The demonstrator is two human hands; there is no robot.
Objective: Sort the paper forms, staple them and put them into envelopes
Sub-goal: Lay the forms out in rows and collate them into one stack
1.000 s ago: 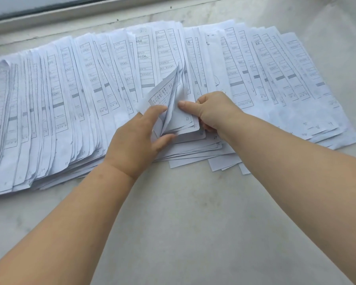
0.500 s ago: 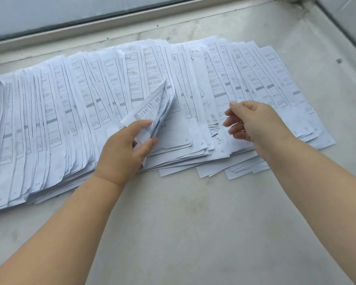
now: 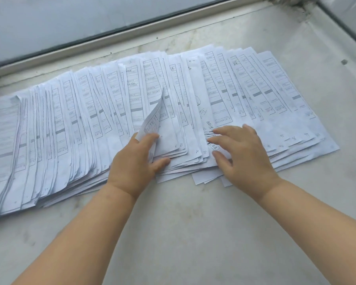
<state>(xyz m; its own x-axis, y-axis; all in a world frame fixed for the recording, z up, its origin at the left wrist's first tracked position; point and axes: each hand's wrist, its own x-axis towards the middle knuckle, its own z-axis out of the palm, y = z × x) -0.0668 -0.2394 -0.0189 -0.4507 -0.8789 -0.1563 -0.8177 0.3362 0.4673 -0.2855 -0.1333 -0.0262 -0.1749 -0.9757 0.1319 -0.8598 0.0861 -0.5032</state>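
Note:
A long fan of white printed paper forms point(image 3: 245, 89) lies spread across the pale stone sill, with handwritten numbers at their lower corners. My left hand point(image 3: 135, 161) pinches the lifted, curled corner of a few forms point(image 3: 152, 122) near the middle of the fan. My right hand point(image 3: 243, 155) rests flat on the forms just to the right, fingers spread and pointing left over a sheet with handwriting point(image 3: 209, 128). No stapler or envelope is in view.
A window frame point(image 3: 132, 31) runs along the back and another pane edge point(image 3: 341, 23) closes the right corner. The pale sill surface point(image 3: 183, 223) stretches bare between the forms and me. A small dark speck point(image 3: 344, 62) lies at the far right.
My right hand let go of the lifted corner, moved right, then came down flat on the forms. My left hand keeps holding the curled sheets. The camera view shifted, showing more of the right corner.

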